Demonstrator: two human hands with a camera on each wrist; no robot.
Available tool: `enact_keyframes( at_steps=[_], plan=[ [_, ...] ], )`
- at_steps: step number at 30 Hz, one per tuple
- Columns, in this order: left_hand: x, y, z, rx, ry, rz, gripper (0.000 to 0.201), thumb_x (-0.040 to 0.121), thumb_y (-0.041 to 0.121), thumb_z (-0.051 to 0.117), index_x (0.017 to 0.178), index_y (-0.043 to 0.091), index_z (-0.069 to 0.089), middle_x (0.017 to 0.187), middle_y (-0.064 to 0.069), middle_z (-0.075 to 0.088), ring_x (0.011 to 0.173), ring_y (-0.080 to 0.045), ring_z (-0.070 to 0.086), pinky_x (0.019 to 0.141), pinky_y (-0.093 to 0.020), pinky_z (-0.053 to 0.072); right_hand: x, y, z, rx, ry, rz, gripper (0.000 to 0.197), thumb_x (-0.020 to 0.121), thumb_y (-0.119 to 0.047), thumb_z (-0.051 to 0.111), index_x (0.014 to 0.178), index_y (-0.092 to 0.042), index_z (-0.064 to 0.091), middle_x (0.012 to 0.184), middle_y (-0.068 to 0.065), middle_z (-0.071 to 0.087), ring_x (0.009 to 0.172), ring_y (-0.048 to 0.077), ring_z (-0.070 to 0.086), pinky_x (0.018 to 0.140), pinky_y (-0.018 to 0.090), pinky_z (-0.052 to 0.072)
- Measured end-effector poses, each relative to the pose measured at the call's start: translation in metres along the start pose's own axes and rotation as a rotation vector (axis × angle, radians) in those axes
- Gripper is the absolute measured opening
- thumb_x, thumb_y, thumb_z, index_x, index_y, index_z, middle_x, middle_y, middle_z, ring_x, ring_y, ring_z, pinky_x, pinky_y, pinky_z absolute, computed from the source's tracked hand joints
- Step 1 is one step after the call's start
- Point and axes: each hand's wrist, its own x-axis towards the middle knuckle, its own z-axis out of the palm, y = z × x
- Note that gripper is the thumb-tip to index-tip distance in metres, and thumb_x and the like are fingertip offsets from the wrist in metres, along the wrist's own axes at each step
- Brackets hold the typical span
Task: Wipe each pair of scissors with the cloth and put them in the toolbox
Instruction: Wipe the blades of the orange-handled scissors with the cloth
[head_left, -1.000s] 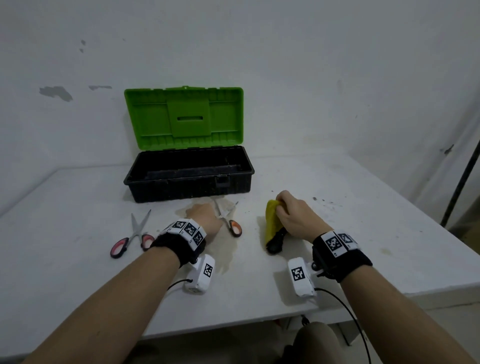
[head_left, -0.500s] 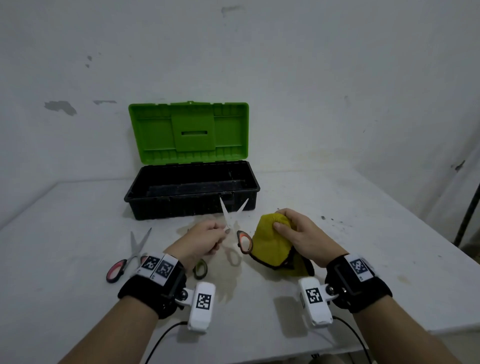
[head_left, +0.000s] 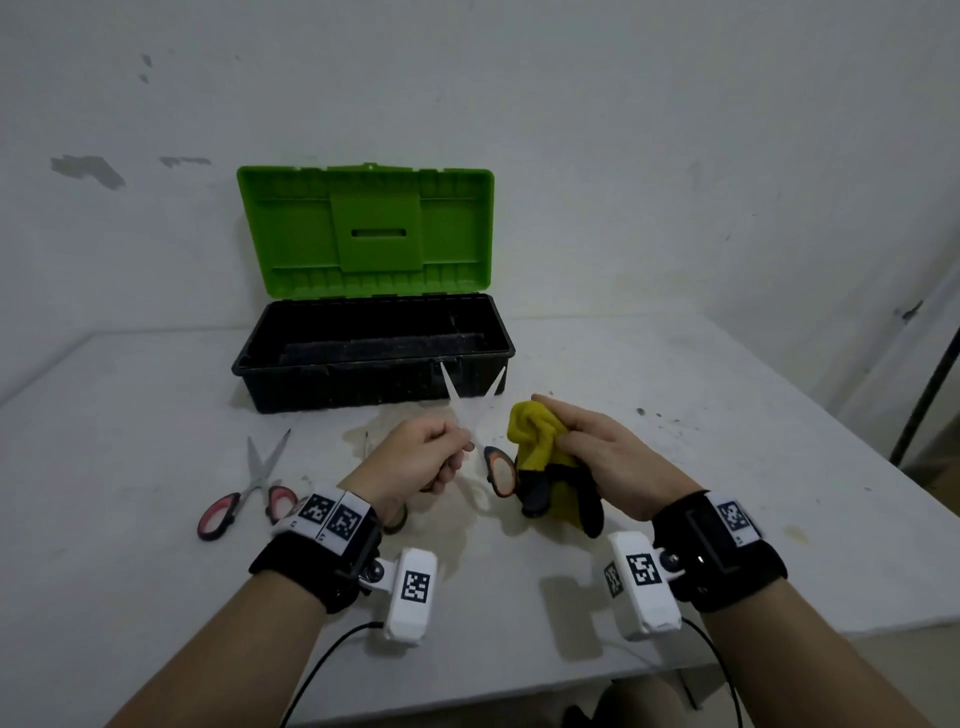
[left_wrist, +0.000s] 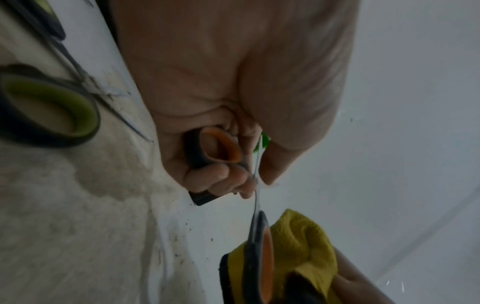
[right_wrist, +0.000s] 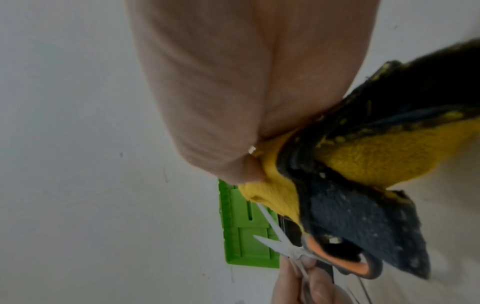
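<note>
Left hand (head_left: 415, 457) is gripping the orange-handled scissors (head_left: 480, 431) by one loop, blades spread, above the table (head_left: 727, 493). Right hand (head_left: 608, 457) is pinching the yellow cloth (head_left: 540, 447) just beside them. Open toolbox (head_left: 374, 358) is sitting behind; red-handled scissors (head_left: 244, 488) are lying at left.

White table (head_left: 675, 519) bearing open toolbox (head_left: 374, 379), red-handled scissors (head_left: 244, 493), seemingly green-handled scissors (left_wrist: 49, 109).

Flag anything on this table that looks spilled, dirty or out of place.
A brownish stain spreads over the white table in front of the toolbox, beneath the orange-handled scissors gripped in the left hand. Dark specks dot the tabletop beyond the yellow cloth.
</note>
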Motion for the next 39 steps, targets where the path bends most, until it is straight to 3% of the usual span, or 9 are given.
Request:
enact_keyframes(
  at_steps=[2,6,13,16,22,26,30,35,39],
  plan=[
    [0.0,-0.002,0.001,0.021,0.014,0.018,0.022,0.101,0.018,0.056,0.086,0.006,0.066,0.061,0.001,0.056,0.051,-0.009,0.048,0.049,-0.021,0.041,0.0,0.002,0.0,-0.036,0.006,-0.051,0.046,0.1,-0.006,0.05,0.144,-0.017,0.044,0.131,-0.005,0.062,0.118,0.006,0.059,0.098,0.019,0.046],
    [-0.001,-0.005,0.001,0.069,0.02,0.074,0.022,0.1,0.018,0.058,0.085,0.004,0.065,0.06,-0.001,0.053,0.048,-0.009,0.045,0.047,-0.02,0.038,-0.002,-0.001,0.007,-0.036,0.076,-0.141,0.025,0.095,-0.01,0.06,0.119,-0.015,0.067,0.109,0.003,0.074,0.104,0.02,0.069,0.09,0.028,0.054],
    [-0.001,-0.006,-0.002,0.244,0.02,0.19,0.023,0.098,0.024,0.06,0.082,0.008,0.065,0.056,0.01,0.056,0.047,-0.002,0.048,0.05,-0.015,0.04,0.001,0.0,0.013,-0.132,0.185,-0.253,0.016,0.102,-0.019,0.049,0.11,-0.019,0.063,0.099,0.005,0.068,0.092,0.021,0.066,0.085,0.033,0.055],
    [-0.002,-0.004,-0.003,0.288,0.023,0.215,0.022,0.098,0.025,0.062,0.079,0.015,0.066,0.054,0.011,0.056,0.046,0.002,0.048,0.05,-0.012,0.039,0.002,-0.002,0.013,-0.311,0.223,-0.29,0.016,0.101,-0.023,0.049,0.111,-0.025,0.061,0.099,0.0,0.065,0.093,0.016,0.061,0.085,0.029,0.051],
    [-0.002,-0.005,-0.002,0.288,0.024,0.197,0.021,0.097,0.026,0.062,0.087,0.01,0.07,0.057,0.008,0.058,0.045,0.0,0.049,0.049,-0.017,0.04,0.002,-0.006,0.022,-0.542,0.269,-0.295,0.028,0.098,-0.019,0.046,0.122,-0.024,0.059,0.102,-0.005,0.049,0.093,-0.002,0.051,0.081,0.006,0.037],
    [-0.003,-0.004,0.002,0.201,0.015,0.163,0.02,0.097,0.024,0.063,0.082,0.012,0.067,0.055,0.008,0.056,0.044,-0.003,0.047,0.046,-0.018,0.038,0.003,-0.002,0.027,-0.688,0.26,-0.383,0.038,0.093,-0.022,0.061,0.13,-0.021,0.054,0.104,-0.006,0.053,0.09,0.002,0.052,0.079,0.013,0.038],
    [-0.003,-0.005,0.006,0.154,-0.014,0.165,0.021,0.096,0.022,0.063,0.078,0.012,0.063,0.054,0.007,0.055,0.045,-0.007,0.046,0.046,-0.022,0.036,0.008,0.005,0.035,-0.802,0.188,-0.501,0.031,0.09,-0.023,0.068,0.121,-0.02,0.067,0.107,-0.003,0.05,0.088,0.005,0.049,0.081,0.007,0.037],
    [-0.003,-0.006,0.007,0.187,-0.041,0.215,0.024,0.097,0.022,0.063,0.075,0.013,0.059,0.054,0.006,0.054,0.045,-0.006,0.045,0.048,-0.022,0.037,0.011,0.008,0.042,-0.824,0.204,-0.57,0.024,0.095,-0.028,0.062,0.115,-0.019,0.071,0.099,0.002,0.058,0.082,0.017,0.06,0.074,0.032,0.053],
    [-0.005,-0.006,0.007,0.242,-0.032,0.25,0.027,0.096,0.03,0.064,0.075,0.014,0.059,0.054,0.004,0.054,0.048,-0.009,0.046,0.05,-0.025,0.039,0.01,0.006,0.046,-0.914,0.224,-0.602,0.023,0.095,-0.027,0.061,0.112,-0.016,0.071,0.095,0.005,0.058,0.076,0.022,0.061,0.066,0.037,0.054]
  ],
)
